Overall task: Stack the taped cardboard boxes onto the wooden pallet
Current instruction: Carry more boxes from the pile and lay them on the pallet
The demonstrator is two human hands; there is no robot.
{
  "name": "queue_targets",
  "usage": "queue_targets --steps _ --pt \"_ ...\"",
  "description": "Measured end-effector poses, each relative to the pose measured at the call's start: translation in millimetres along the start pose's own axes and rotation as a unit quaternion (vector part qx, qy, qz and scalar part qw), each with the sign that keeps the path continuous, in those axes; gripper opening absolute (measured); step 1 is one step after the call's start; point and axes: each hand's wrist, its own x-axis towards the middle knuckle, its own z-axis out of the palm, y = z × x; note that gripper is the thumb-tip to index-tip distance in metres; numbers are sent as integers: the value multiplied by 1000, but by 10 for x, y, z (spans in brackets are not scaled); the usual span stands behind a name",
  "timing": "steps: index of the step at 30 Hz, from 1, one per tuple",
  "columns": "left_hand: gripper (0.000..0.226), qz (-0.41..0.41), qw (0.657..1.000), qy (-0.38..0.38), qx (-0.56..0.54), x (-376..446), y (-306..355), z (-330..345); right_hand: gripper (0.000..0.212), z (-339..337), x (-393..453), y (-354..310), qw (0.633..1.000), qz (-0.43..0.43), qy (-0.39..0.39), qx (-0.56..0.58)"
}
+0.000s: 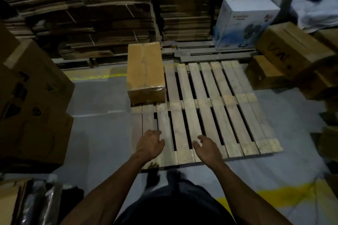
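Pallet: a wooden pallet (pixel 204 107) lies flat on the grey floor (pixel 102 97), its slats running away from the person.
Taped box: one cardboard box (pixel 145 72) sits on the pallet's far left corner, clear tape along its top seam and near edge.
Left hand (pixel 149 145): held over the pallet's near left edge, fingers loosely curled, grasping nothing.
Right hand (pixel 207 147): beside it over the near slats, fingers relaxed, grasping nothing.
Surroundings: brown boxes (pixel 34 100) stacked at left, more boxes (pixel 292 49) at right, a white printed box (pixel 245 23) behind, flattened cardboard stacks (pixel 102 11) along the back.
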Motion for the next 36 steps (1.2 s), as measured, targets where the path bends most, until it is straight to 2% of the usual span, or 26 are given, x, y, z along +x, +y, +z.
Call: queue_targets --steps 6,12,13,16,23,26,29,36 --pt "81 47 999 -22 2 -237 218 282 59 -41 -501 448 996 60 46 37" --pt "86 124 991 -23 40 -123 917 481 56 -410 -739 1030 986 112 110 61" --pt "88 137 989 -25 45 -76 1088 538 56 -500 -759 1160 983 120 121 66" --pt "74 162 982 -36 87 55 1659 748 55 -799 -779 1597 977 143 143 69" --pt "86 229 964 -63 123 368 3307 1431 59 -1863 -833 2826 961 193 179 84" --pt "79 253 955 -65 139 426 3984 1576 60 -2339 -877 3210 958 202 192 65" --pt "82 265 951 -71 140 598 4538 1717 61 -2771 -831 3501 952 214 210 55" --pt "65 276 949 -86 127 1368 5674 2139 63 -3647 -263 4171 948 221 221 53"
